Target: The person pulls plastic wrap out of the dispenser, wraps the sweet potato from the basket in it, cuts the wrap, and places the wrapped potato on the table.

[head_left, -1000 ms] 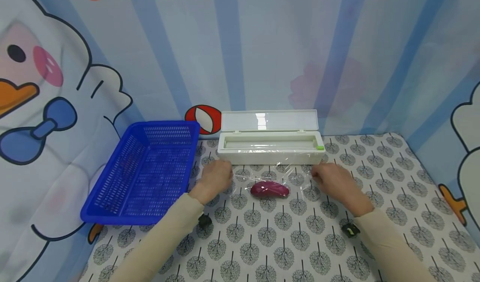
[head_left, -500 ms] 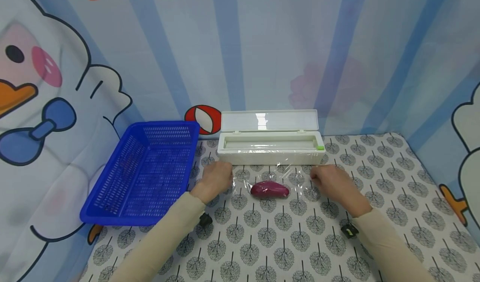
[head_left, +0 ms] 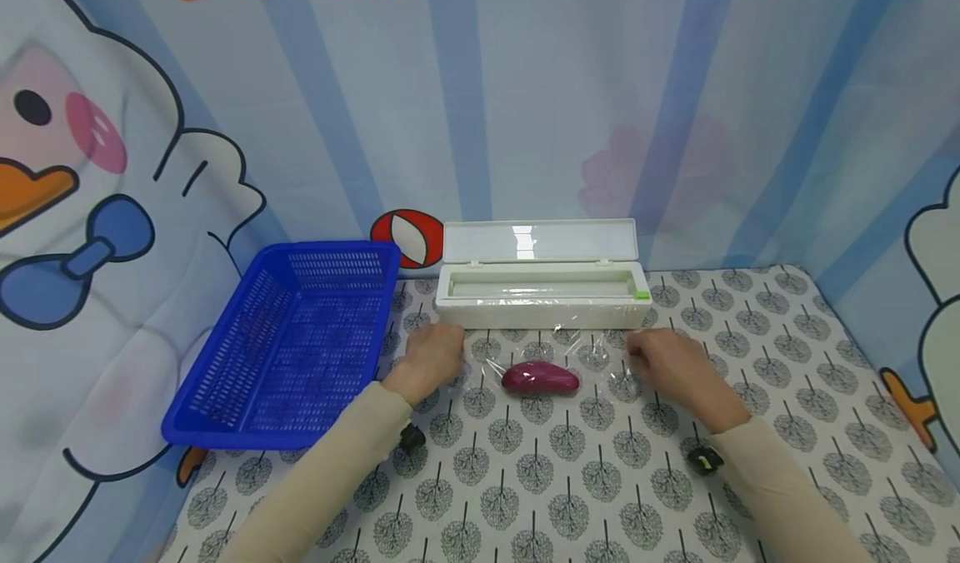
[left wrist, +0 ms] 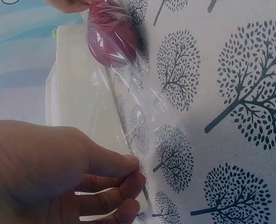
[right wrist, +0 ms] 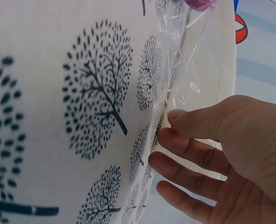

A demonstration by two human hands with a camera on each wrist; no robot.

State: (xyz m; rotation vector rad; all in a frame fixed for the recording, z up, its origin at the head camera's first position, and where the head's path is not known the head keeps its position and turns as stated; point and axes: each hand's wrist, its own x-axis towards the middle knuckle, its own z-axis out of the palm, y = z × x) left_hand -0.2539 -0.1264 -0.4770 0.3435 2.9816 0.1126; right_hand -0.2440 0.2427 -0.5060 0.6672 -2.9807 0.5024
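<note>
Just in front of the white box (head_left: 540, 315), on the cloth-covered bench (head_left: 592, 513), the purple eggplant (head_left: 540, 378) is found, lying roughly parallel to the box and near the middle of its length. A sheet of clear film (left wrist: 149, 105) is stretched about it; sheen is seen across the eggplant, so part of it seems to be covered, though how far the film passes beneath cannot be told.

By the left front corner of the box, an edge of the film is pinched between thumb and forefinger of the left hand (head_left: 431, 359). By the right front corner, the film is likewise pinched by the right hand (head_left: 671, 367), its other fingers being loosely bent. The grips are set wide apart, presumably so that the sheet is spread evenly and not allowed to cling to itself.

The lid (head_left: 480, 242) is tipped back behind the box, probably so that the film can be drawn out freely over its front edge. The blue basket (head_left: 281, 440) is placed left of the box, apparently to be out of the film's way.
</note>
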